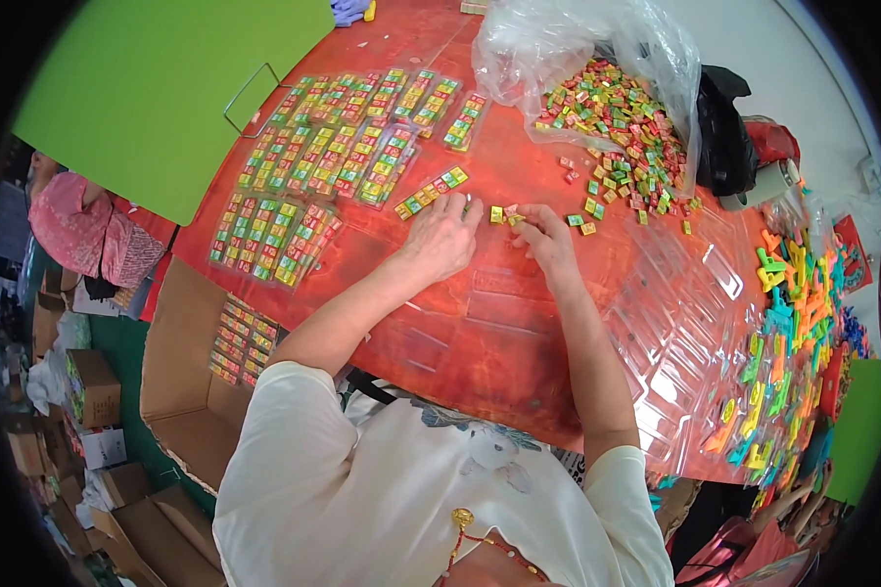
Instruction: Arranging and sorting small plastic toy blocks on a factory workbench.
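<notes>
My left hand (444, 237), fingers curled down, rests on the red table beside a strip of small yellow, green and red blocks (432, 193). What lies under its fingertips is hidden. Across a small gap, my right hand (548, 241) has its thumb and fingertips together at a small pink block (515, 212). A loose yellow block (497, 214) sits just left of it. Beyond my right hand spreads a heap of similar small blocks (622, 122), partly inside a clear plastic bag (646, 39).
Filled clear trays of blocks (328, 157) stand in rows at the left. Empty clear trays (675, 333) overlap at the right, near bright plastic toy pieces (793, 323). An open cardboard box (181, 362) holds more filled trays below the left edge. A green board (166, 88) covers the far left.
</notes>
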Tool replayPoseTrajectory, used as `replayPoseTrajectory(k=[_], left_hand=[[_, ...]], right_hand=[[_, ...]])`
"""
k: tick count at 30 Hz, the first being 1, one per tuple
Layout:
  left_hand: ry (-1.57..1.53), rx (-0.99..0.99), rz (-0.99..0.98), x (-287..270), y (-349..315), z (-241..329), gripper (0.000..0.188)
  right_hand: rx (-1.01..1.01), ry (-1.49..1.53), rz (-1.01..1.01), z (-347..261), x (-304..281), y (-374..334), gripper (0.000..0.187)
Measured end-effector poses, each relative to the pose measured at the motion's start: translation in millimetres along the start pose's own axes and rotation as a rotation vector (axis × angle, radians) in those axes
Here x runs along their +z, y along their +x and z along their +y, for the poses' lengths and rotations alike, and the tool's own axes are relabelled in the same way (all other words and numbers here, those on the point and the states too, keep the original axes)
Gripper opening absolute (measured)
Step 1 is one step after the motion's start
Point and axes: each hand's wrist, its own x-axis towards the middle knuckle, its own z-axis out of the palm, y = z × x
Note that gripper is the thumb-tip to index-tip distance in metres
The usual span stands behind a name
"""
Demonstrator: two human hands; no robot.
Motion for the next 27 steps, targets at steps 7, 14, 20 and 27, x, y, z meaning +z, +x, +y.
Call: replayPoseTrajectory(k=[7, 14, 20, 27], left_hand=[[0.116, -0.062, -0.037, 1, 34, -33, 0.045], [0.251, -0.022, -0.016, 25, 32, -49, 0.060], [0.377, -0.249, -0.056, 24, 41, -52, 0.059], [0.351, -0.188, -0.047, 23, 45, -49, 0.057]], right_hand=[[-0.034, 0.024, 0.004, 11, -1, 1, 0.027], [-0.085, 0.057, 0.002, 3, 2, -5, 0.021], [-0.080, 0.054, -0.031, 3, 2, -1, 0.023], [-0.319, -0.185, 0.062, 29, 4, 28, 0.024]])
